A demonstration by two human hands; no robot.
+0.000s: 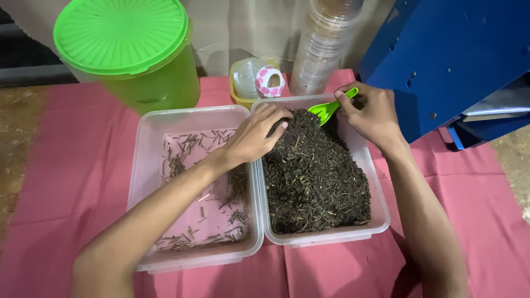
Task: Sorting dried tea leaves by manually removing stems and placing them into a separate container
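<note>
Two clear plastic tubs sit side by side on a pink tablecloth (pixel 72 165), their long sides touching near the middle of the table. The right tub (pixel 381 221) is heaped with dark dried tea leaves (pixel 314 176), the pile highest toward its far end. The left tub (pixel 141 165) holds only a thin scatter of tea stems (pixel 182 152), lying mostly along its far and right sides and in a line by its near wall. The left hand (pixel 254 135) reaches across the wall shared by the tubs and rests palm down on the far part of the heap, fingers curled loosely onto the leaves; whether they pinch anything cannot be told. The right hand (pixel 372 113) hovers over the far right corner of the right tub, its thumb and fingers closed around the handle of a small green plastic scoop (pixel 329 108), whose blade points left and down into the top of the heap. Beyond the tubs, at the far edge of the table, stand a green lidded bucket (pixel 132 49) on the left, a small yellow container (pixel 245 83) with a roll of pink-and-white stickers (pixel 269 81) leaning in it, and a tall stack of clear plastic cups (pixel 326 44). A blue metal machine (pixel 447 55) fills the far right corner.
</note>
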